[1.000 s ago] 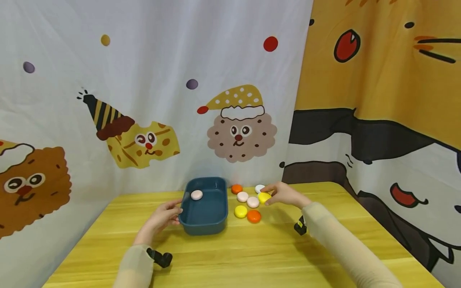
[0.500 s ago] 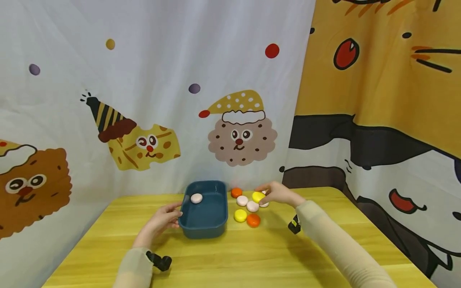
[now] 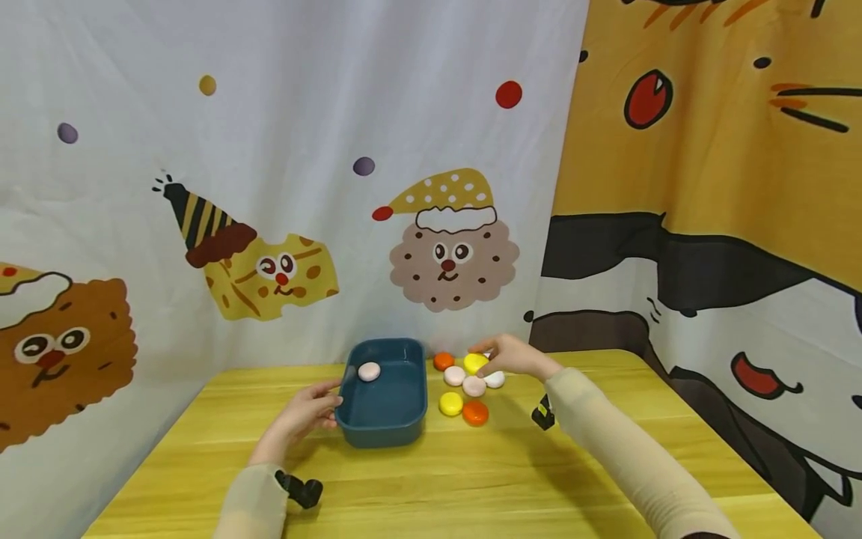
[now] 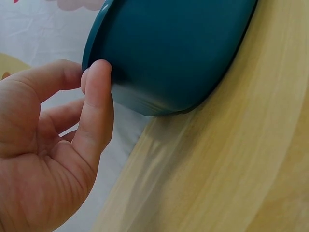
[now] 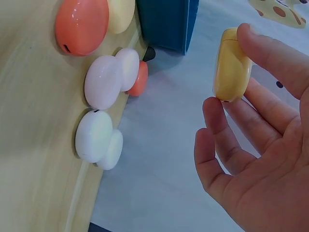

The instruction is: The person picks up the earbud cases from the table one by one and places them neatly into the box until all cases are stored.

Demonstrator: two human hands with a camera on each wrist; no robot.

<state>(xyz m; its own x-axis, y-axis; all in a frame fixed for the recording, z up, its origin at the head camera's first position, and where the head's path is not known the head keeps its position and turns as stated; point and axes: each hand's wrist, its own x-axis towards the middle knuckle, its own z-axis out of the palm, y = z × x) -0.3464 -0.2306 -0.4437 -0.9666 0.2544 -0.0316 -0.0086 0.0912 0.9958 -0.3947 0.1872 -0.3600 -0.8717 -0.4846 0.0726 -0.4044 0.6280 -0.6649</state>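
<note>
My left hand (image 3: 306, 412) pinches the left rim of a dark blue-green rectangular plastic bin (image 3: 382, 436) between thumb and fingers; the left wrist view shows the bin's outer wall (image 4: 169, 53) close up. One pale pink disc (image 3: 369, 372) lies in the bin, towards its far left. Above the loose discs, my right hand (image 3: 515, 355) holds a glossy yellow disc (image 5: 232, 67) with rounded edges and a seam. Thumb and fingertips grip it at opposite edges, and in the right wrist view it is clear of the wooden table.
Right of the bin lie several similar discs on the table: an orange disc (image 3: 475, 413), a yellow disc (image 3: 450, 404), a farther orange disc (image 3: 443, 361), pale pink discs (image 3: 474, 386) and white ones (image 5: 94, 136). A printed curtain (image 3: 283, 150) hangs right behind the table.
My right hand has lifted the yellow disc and carried it left, over the other discs and towards the bin. The left hand stays on the bin's rim. The head view shifted slightly.
</note>
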